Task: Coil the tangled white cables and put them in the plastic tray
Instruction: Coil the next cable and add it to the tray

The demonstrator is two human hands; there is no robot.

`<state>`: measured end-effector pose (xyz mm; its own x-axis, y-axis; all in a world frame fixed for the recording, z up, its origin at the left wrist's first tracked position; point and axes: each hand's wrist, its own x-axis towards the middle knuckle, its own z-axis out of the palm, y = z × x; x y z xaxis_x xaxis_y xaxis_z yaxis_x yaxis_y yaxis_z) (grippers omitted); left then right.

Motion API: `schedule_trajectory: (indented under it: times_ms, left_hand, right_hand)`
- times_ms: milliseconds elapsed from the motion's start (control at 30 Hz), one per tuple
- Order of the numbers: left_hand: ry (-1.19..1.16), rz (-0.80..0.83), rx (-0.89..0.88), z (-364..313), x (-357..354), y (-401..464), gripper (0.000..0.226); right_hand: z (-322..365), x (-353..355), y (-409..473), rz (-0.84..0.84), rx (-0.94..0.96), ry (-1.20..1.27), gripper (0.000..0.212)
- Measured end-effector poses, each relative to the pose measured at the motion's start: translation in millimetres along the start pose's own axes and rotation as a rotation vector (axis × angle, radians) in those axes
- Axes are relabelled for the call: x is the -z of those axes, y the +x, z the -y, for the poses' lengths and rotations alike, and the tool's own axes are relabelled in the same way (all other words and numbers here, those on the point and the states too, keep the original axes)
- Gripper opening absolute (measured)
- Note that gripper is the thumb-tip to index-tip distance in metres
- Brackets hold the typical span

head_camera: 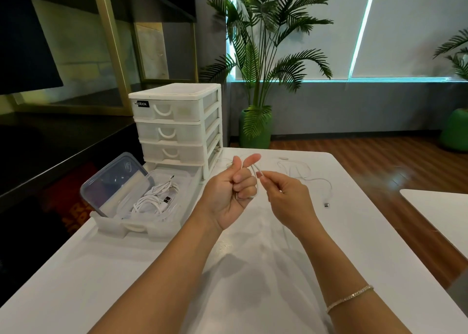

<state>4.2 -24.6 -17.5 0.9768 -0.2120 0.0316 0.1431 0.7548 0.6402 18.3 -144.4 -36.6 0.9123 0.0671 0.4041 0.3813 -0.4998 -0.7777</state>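
Above the middle of the white table, my left hand is curled round a thin white cable, thumb and forefinger raised. My right hand pinches the same cable between thumb and fingertips, close beside the left. From the hands the cable runs out in loose curves over the table to a dark plug at the right. The clear plastic tray stands at the left of the table. Several coiled white cables lie in it.
A white drawer unit stands behind the tray, its lowest slot open. A clear lid leans in the tray's left end. A small white piece lies at the far table edge. A second white table is at the right.
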Motion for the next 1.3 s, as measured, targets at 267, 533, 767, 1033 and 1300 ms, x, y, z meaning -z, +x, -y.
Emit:
schedule_trajectory:
  times_ms: [267, 533, 767, 1033, 1300]
  left_hand:
    - [0.151, -0.103, -0.111, 0, 9, 6, 0.044]
    - [0.597, -0.317, -0.183, 0, 6, 6, 0.019]
    - [0.963, -0.254, -0.15, 2, 12, 8, 0.034]
    - [1.087, 0.006, -0.007, 4, 13, 2, 0.034]
    - [0.957, 0.072, 0.012, 3, 14, 0, 0.039]
  right_hand:
    - [2, -2, -5, 0.225, 0.029, -0.226, 0.029]
    - [11, 4, -7, 0.231, 0.063, -0.249, 0.02]
    - [13, 12, -7, 0.123, 0.112, -0.151, 0.012]
    - [10, 16, -3, 0.035, 0.053, -0.054, 0.01]
    - [6, 14, 1, -0.06, 0.009, -0.001, 0.007]
